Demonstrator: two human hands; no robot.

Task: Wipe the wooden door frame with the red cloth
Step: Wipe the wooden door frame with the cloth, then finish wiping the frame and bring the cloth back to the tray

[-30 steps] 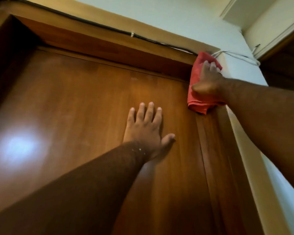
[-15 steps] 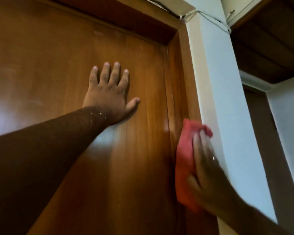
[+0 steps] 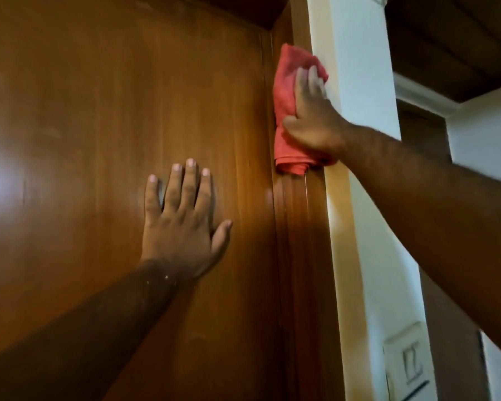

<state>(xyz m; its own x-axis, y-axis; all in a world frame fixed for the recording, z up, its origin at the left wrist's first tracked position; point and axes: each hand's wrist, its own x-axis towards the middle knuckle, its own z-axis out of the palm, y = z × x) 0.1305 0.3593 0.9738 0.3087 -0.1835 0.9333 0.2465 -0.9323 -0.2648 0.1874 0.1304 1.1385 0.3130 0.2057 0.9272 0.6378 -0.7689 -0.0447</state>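
Observation:
The wooden door frame (image 3: 304, 241) runs upright along the right side of the brown door (image 3: 99, 125). A folded red cloth (image 3: 287, 91) is pressed flat against the frame's upper part, with my right hand (image 3: 313, 117) spread over it and holding it there. My left hand (image 3: 182, 218) lies flat on the door panel, fingers apart, a little left of the frame and lower than the cloth. It holds nothing.
A white wall (image 3: 362, 82) borders the frame on the right. A white switch plate (image 3: 408, 363) sits low on that wall. A dark wooden ceiling or shelf (image 3: 451, 39) is at the upper right.
My right hand with the red cloth went from the frame's top corner down the frame, then back up to its upper part. My left hand stayed flat on the door.

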